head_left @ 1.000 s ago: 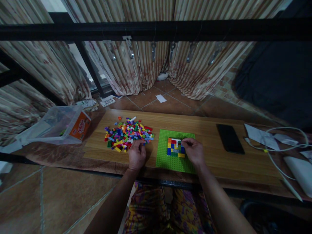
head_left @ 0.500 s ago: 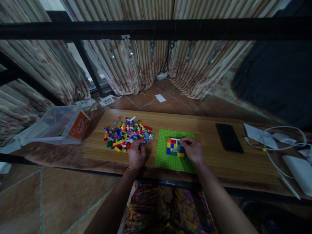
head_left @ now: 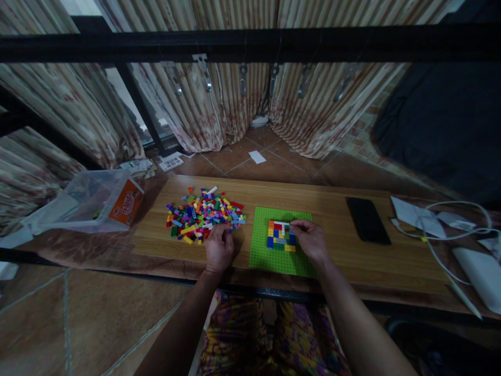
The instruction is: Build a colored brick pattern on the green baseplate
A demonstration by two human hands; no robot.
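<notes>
Hands apart: left hand fingering the brick pile, right hand pinching bricks on the green baseplate, phone beside.

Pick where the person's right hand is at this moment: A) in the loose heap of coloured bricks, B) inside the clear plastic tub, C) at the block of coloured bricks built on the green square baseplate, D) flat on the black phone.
C: the right hand has its fingertips at the upper right edge of the block of coloured bricks on the green square baseplate.
</notes>
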